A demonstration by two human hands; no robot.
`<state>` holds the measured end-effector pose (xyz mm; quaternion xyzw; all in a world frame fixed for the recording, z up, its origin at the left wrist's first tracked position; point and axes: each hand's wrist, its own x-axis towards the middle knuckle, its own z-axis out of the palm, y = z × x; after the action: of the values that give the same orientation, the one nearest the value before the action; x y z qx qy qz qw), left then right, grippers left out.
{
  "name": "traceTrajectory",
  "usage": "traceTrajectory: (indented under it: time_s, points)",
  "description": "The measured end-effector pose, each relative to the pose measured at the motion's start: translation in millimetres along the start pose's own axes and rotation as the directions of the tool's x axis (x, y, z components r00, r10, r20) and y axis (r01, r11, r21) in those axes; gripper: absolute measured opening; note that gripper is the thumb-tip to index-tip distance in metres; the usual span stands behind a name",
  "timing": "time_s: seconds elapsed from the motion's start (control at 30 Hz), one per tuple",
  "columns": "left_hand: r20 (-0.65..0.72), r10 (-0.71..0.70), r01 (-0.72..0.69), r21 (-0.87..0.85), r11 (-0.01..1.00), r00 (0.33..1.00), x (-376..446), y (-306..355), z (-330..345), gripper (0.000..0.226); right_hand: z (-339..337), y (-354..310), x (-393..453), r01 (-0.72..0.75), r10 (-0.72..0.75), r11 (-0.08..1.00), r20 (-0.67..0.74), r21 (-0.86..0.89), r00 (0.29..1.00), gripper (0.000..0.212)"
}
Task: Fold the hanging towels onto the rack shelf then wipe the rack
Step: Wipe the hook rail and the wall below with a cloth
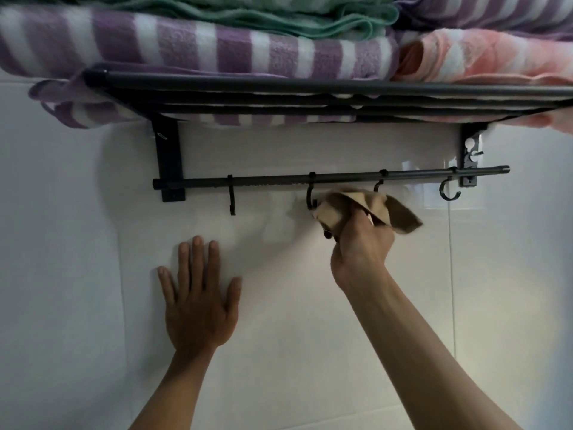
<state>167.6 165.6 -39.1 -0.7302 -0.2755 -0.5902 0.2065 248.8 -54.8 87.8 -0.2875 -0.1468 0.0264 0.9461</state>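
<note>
A black wall rack has a shelf (279, 88) on top and a thin lower rail (269, 181) carrying several hooks. Folded towels lie on the shelf: a purple-and-white striped towel (192, 48), a green towel (279, 17) on top of it, and a pink-and-white towel (483, 57) at the right. My right hand (359, 243) grips a beige cloth (372, 206) bunched against the second hook (311, 193), just under the rail. My left hand (198, 296) lies flat on the wall below the rail's left part, fingers spread, holding nothing.
White wall tiles (77, 243) surround the rack. Two black brackets (169, 156) (469, 159) fix it to the wall. Another purple striped towel (496, 7) shows at the top right. A corner of the purple towel hangs past the shelf's left end.
</note>
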Motion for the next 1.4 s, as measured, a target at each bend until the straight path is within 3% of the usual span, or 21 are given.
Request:
traceTrajectory:
  time_s: [0.1, 0.27, 0.4, 0.47, 0.7, 0.97, 1.1, 1.2, 1.4]
  points:
    - [-0.017, 0.010, -0.010, 0.006, 1.000, 1.000, -0.3, -0.2, 0.1, 0.075, -18.6, 20.1, -20.8, -0.045, 0.044, 0.997, 0.021, 0.067, 0.999, 0.019]
    - [0.080, -0.008, 0.009, -0.016, 1.000, 0.997, 2.0, 0.0, -2.7, 0.077, -2.1, 53.9, -59.1, -0.280, 0.278, 0.960, 0.164, -0.009, 0.947, 0.032]
    - [0.079, 0.002, 0.000, -0.027, 1.000, 0.997, 2.6, 1.5, -5.5, 0.076, 42.3, 36.9, -59.4, -0.158, 0.136, 0.984, 0.232, 0.079, 0.963, 0.010]
    - [0.088, -0.006, 0.008, -0.022, 1.000, 0.996, 2.7, 2.1, -5.4, 0.075, 61.6, 24.2, -57.1, -0.104, 0.076, 0.988, 0.229, 0.112, 0.970, 0.016]
    - [0.121, 0.019, -0.015, -0.033, 0.999, 0.992, 3.8, -0.6, -7.0, 0.077, 80.7, 46.9, -70.4, -0.183, 0.228, 0.960, 0.214, -0.213, 0.950, 0.026]
    - [0.096, 0.009, -0.003, -0.058, 0.998, 0.995, 2.8, -0.3, -4.5, 0.074, 67.1, 23.6, -46.3, -0.121, 0.120, 0.993, 0.124, -0.004, 0.985, 0.015]
    - [0.098, -0.002, 0.007, -0.048, 0.999, 0.995, 2.7, -0.6, -3.6, 0.073, 78.8, 39.4, -60.2, -0.159, 0.165, 0.986, 0.183, -0.044, 0.969, 0.026]
    - [0.094, 0.000, 0.004, -0.039, 0.999, 0.996, 2.3, -1.1, -3.1, 0.073, 83.5, 45.6, -60.4, -0.160, 0.178, 0.982, 0.201, -0.102, 0.963, 0.021]
    - [0.087, 0.001, 0.003, -0.054, 0.999, 0.996, 2.2, -0.4, -2.8, 0.074, 68.4, 31.0, -45.5, -0.147, 0.136, 0.987, 0.135, 0.071, 0.981, 0.021]
